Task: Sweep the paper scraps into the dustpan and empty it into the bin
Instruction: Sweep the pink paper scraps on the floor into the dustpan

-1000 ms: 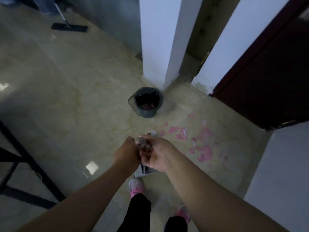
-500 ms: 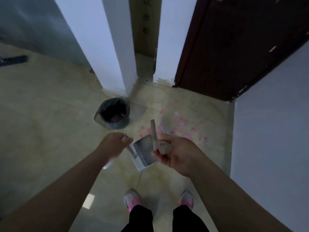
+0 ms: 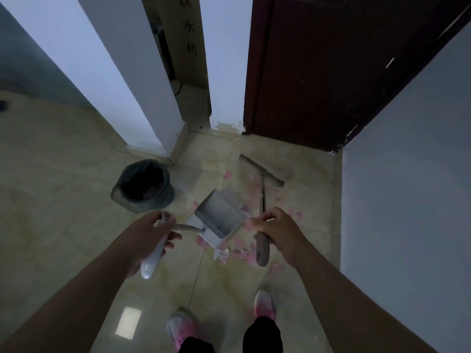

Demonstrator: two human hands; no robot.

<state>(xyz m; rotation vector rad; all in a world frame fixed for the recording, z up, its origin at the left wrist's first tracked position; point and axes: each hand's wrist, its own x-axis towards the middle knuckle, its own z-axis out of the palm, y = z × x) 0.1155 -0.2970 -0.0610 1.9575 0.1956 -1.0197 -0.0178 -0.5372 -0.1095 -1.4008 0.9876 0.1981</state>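
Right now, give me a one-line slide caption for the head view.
Left hand holds dustpan, right hand holds broom over pink paper scraps near the bin.

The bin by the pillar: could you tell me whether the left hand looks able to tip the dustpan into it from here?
Probably yes. The left hand holds the dustpan beside the open bin, with only bare floor between them.

Pink paper scraps (image 3: pixel 244 253) lie scattered on the floor at centre frame. A grey dustpan (image 3: pixel 219 220) tilts above them. Upper left of it stands a black-lined bin (image 3: pixel 142 186); the broom (image 3: pixel 262 189) head rests beyond.
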